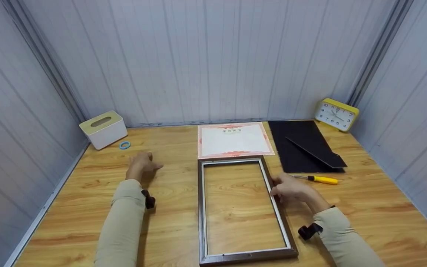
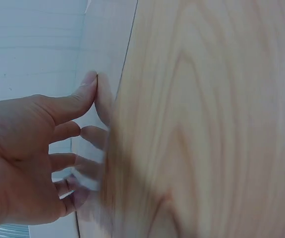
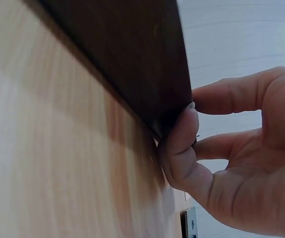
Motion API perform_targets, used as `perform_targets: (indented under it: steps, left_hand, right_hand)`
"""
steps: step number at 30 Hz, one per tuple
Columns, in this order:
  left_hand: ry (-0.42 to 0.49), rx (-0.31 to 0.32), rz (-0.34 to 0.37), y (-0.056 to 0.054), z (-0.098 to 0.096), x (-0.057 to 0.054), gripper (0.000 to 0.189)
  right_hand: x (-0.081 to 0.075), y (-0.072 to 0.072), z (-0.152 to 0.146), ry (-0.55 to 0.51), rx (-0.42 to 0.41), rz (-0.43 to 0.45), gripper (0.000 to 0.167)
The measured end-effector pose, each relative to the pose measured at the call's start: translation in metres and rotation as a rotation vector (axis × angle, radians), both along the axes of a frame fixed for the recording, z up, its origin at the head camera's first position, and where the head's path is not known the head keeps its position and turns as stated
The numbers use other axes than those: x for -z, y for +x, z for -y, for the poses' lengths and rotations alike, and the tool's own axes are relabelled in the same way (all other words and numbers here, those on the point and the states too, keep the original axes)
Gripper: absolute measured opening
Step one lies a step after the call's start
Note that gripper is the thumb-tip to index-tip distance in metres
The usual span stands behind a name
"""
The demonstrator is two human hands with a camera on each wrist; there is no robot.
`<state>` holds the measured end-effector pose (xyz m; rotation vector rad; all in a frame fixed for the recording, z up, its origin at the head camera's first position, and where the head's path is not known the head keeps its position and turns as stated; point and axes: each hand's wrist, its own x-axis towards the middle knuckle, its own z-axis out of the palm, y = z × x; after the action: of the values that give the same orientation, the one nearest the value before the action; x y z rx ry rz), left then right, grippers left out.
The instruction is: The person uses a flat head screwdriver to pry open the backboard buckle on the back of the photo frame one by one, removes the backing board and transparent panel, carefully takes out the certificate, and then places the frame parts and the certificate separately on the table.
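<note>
A brown picture frame (image 1: 201,207) with a silvery inner edge lies on the wooden table, its opening showing bare wood. At its right side my right hand (image 1: 291,187) pinches the bar. The right wrist view shows thumb and fingers of that hand (image 3: 241,163) against the dark frame bar (image 3: 132,54). My left hand (image 1: 142,165) is over the table left of the frame, fingers spread loosely. In the left wrist view, this hand's fingertips (image 2: 86,84) meet their reflections in a glossy, clear-looking surface (image 2: 107,44) with a straight edge.
Behind the frame lies a red-bordered certificate (image 1: 232,142). To its right is a black backing board (image 1: 291,135) with its stand leg (image 1: 311,152) raised. Near it are a yellow-handled screwdriver (image 1: 324,180) and a yellow clock (image 1: 337,115). A tissue box (image 1: 108,135) and blue ring (image 1: 125,148) sit back left.
</note>
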<state>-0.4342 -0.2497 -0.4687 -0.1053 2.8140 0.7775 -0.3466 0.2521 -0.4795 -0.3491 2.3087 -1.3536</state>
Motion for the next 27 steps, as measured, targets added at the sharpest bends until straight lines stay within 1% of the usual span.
perform_targets:
  steps: [3, 5, 9, 12, 15, 21, 27]
  left_hand:
    - [-0.055, 0.019, -0.01, -0.0022, -0.0018, -0.0009, 0.073]
    - [-0.079, 0.018, -0.005, -0.0033, -0.0022, -0.0012, 0.073]
    - [-0.06, -0.012, 0.015, -0.0029, -0.0005, 0.0012, 0.075]
    - [-0.042, -0.004, 0.014, -0.0015, 0.0024, 0.0052, 0.075]
    - [-0.025, 0.0, 0.006, -0.0008, 0.0035, 0.0065, 0.075]
    - [-0.025, -0.007, -0.004, 0.0005, 0.0026, 0.0069, 0.075]
    - [-0.026, -0.031, -0.007, 0.0016, 0.0026, 0.0059, 0.079]
  right_hand:
    - [-0.0015, 0.0011, -0.0001, 0.013, 0.009, 0.004, 0.029]
    - [-0.0015, 0.0013, 0.0, 0.016, 0.013, 0.009, 0.027]
    - [0.0001, 0.0008, 0.0007, 0.014, 0.002, 0.009, 0.025]
    - [0.0016, 0.0, 0.0012, 0.017, -0.002, 0.0, 0.023]
    - [0.0008, -0.0006, 0.0005, 0.026, 0.005, 0.003, 0.023]
    - [0.0, 0.0007, 0.0007, 0.033, 0.011, 0.009, 0.025]
    - [-0.0002, 0.0009, 0.0018, 0.03, 0.016, 0.007, 0.028]
